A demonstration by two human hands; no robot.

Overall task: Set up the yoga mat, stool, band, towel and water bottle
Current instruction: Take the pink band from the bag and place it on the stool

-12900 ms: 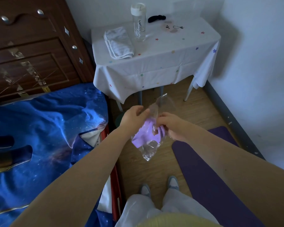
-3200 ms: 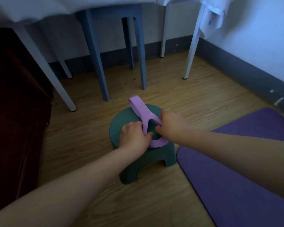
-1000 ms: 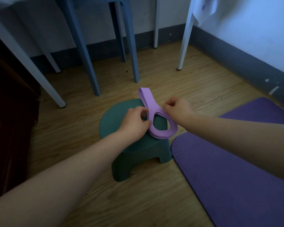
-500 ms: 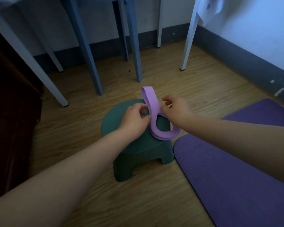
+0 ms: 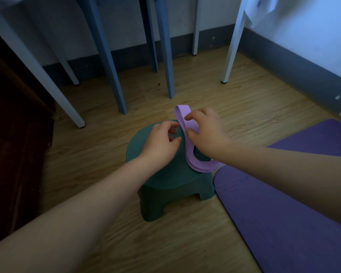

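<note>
- The lilac band (image 5: 189, 152) lies on the round top of the dark green stool (image 5: 165, 180). Its near end is flat on the right part of the seat and goes a little over the edge, and its far end stands up in a loop above the far edge of the seat.
- The right hand (image 5: 204, 133) is over the band, with the fingers half curled. The thumb and the forefinger are at the raised part of the band and seem to pinch it lightly, but I cannot tell for sure if they grip it or only touch it.
- The left hand (image 5: 161, 143) is above the middle of the seat, just left of the band. Its fingers are loosely bent and hold nothing, and the fingertips are close to the band without clear contact.
- The stool stands on the wooden floor (image 5: 234, 107), and its right side is just beside the rounded end of the purple yoga mat (image 5: 283, 213), which lies flat on the floor to the right.
- Behind the stool there are blue legs (image 5: 106, 62) and white legs (image 5: 231, 46) of furniture, and a grey skirting (image 5: 283, 62) runs along the wall.
- A dark brown cabinet (image 5: 14, 134) is at the left.
</note>
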